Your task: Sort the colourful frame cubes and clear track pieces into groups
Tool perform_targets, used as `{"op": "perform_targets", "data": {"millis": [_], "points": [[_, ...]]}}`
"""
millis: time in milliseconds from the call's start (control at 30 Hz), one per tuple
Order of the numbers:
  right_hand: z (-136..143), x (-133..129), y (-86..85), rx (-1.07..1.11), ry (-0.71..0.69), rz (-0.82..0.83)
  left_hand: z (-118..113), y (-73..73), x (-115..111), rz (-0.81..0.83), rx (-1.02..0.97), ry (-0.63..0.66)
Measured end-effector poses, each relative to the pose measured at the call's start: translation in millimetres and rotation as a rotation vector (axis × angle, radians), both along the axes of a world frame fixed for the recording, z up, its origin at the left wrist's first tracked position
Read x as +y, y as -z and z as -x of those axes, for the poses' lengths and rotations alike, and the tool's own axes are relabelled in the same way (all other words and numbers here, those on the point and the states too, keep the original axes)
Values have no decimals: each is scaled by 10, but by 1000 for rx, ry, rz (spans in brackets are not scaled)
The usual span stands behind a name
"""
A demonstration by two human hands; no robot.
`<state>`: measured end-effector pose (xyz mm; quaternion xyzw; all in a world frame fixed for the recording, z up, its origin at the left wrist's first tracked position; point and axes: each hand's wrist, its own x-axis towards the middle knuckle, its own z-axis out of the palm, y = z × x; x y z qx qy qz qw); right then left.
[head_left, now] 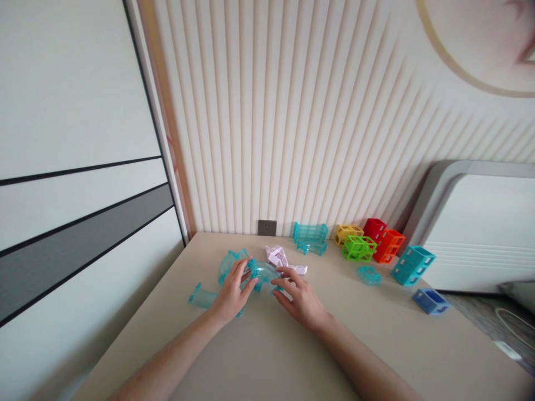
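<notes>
A curved translucent teal track piece [266,269] lies between my two hands over the table. My left hand [234,287] pinches its left end, where a teal connector shows between thumb and fingers. At the right end, the fingers of my right hand [297,295] are closed on the same curved piece. Just behind my left hand sits another curved teal piece [226,265]. A straight teal piece [203,297] rests to the left, partly hidden by my left hand. Pale purple pieces [277,256] lie right behind the curved track.
Teal pieces [310,233] stand by the wall. Farther right are yellow [348,234], green [358,248], red [374,229], orange [389,246], teal [413,265] and blue [431,301] blocks. A round teal piece [368,275] lies before them on the table [267,356].
</notes>
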<state>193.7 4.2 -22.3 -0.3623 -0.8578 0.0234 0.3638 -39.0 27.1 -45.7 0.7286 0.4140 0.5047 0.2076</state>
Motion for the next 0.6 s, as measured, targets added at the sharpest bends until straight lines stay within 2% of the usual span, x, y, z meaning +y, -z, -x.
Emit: {"op": "perform_targets", "data": {"millis": [167, 267, 433, 600], "points": [[20, -23, -38, 37, 27, -5, -10, -11, -12, -15, 0, -25], [25, -16, -2, 94, 94, 34, -16, -21, -7, -29, -38, -64], [47, 41, 138, 196, 240, 214, -23, -79, 0, -20, -151, -101], [124, 46, 158, 280, 227, 403, -44, -101, 1, 54, -228, -65]]}}
